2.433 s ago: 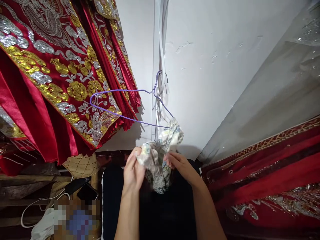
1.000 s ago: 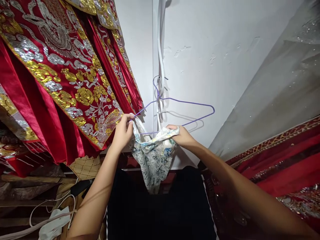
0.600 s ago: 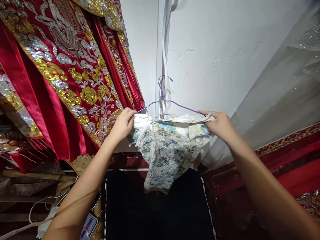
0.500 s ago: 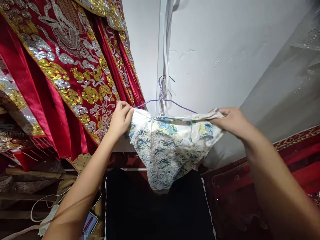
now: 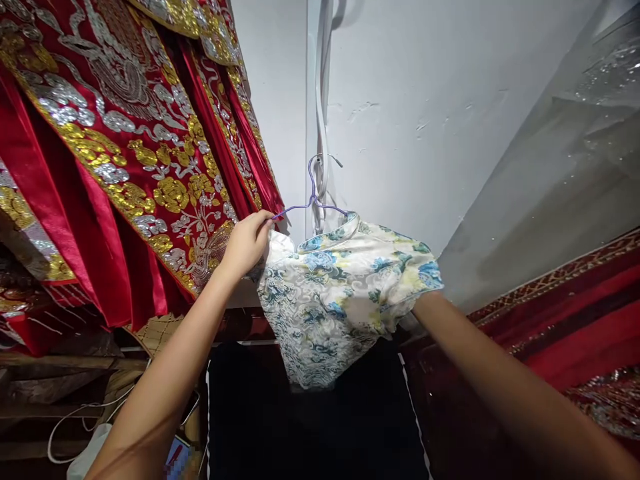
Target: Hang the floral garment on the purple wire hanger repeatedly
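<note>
A short-sleeved floral blouse point(image 5: 320, 300) in white, blue and yellow hangs in front of me on a purple wire hanger point(image 5: 311, 200). My left hand point(image 5: 249, 241) is closed, its thumb and fingers pinching the hanger's left end beside the blouse's white left shoulder. My right forearm point(image 5: 470, 333) goes into the sleeve point(image 5: 425, 273) on the right, so cloth covers the hand and its fingers. The blouse's collar point(image 5: 350, 223) lies against the hanger's right arm, whose outer end is under the cloth.
Red costumes with gold and silver embroidery point(image 5: 170, 193) hang at the left. A white wall point(image 5: 400, 100) with cables point(image 5: 323, 100) stands behind the hanger. Clear plastic sheeting point(image 5: 575, 147) covers red fabric at right. Wooden slats point(image 5: 60, 363) and a white cord are at lower left.
My right hand has gone from gripping the blouse's right edge into its sleeve. The right shoulder and collar now lie over the hanger's right arm. My left hand keeps its pinch.
</note>
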`<state>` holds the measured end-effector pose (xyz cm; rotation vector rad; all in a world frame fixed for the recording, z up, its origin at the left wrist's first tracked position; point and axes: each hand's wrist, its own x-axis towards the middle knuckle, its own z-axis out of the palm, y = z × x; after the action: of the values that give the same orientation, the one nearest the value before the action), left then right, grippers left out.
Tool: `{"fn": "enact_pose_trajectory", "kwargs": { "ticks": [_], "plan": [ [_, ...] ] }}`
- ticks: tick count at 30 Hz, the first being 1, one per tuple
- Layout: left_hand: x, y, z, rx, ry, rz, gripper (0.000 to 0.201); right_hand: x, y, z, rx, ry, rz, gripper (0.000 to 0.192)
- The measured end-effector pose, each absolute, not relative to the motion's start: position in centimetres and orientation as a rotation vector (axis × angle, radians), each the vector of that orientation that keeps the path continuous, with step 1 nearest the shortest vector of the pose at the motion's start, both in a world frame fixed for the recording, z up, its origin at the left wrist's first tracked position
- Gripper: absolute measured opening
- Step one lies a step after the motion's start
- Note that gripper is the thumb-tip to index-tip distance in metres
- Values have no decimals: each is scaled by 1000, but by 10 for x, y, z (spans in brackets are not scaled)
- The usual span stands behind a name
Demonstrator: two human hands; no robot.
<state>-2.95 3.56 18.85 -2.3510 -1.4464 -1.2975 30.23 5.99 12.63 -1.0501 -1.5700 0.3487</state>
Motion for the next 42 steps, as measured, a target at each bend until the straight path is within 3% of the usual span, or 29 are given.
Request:
{"fn": "enact_pose_trajectory", "kwargs": {
  "ticks": [3, 4, 9, 18, 24, 29, 31, 34, 36, 39, 42],
  "plan": [
    [-35, 35, 190, -2322, -1482, -1249, 22, 321, 52, 122, -1011, -1485, 506, 73],
    [-35, 34, 192, -2308, -1504, -1230, 20, 330, 48, 123, -995, -1446, 594, 76],
    [-17, 42, 207, -2267, -1586, -1320, 14, 347, 35, 154, -947, -1307, 849, 50],
    [3, 82, 219, -2371, -1474, -1723, 13, 282, 11, 192, -790, -1373, 680, 63],
    [-10, 94, 227, -2332, -1476, -1754, 13, 272, 15, 210, -762, -1358, 655, 71],
    [-14, 66, 226, -2430, -1380, -1883, 11, 275, -1, 201, -663, -1751, 1202, 94],
    [-13, 47, 224, -2623, -1305, -1909, 17, 276, -5, 196, -599, -1998, 1374, 82],
    [-7, 18, 222, -2987, -1265, -1830, 18, 269, -5, 188, -764, -2059, 1004, 41],
    [1, 2, 222, -3177, -1230, -1793, 26, 258, -5, 177, -892, -2015, 608, 34],
    [17, -15, 222, -3311, -1061, -1947, 41, 235, -5, 151, -799, -2185, 204, 89],
    [34, -27, 223, -3308, -776, -2294, 49, 219, -3, 128, -631, -2186, -124, 115]
  ]
}}
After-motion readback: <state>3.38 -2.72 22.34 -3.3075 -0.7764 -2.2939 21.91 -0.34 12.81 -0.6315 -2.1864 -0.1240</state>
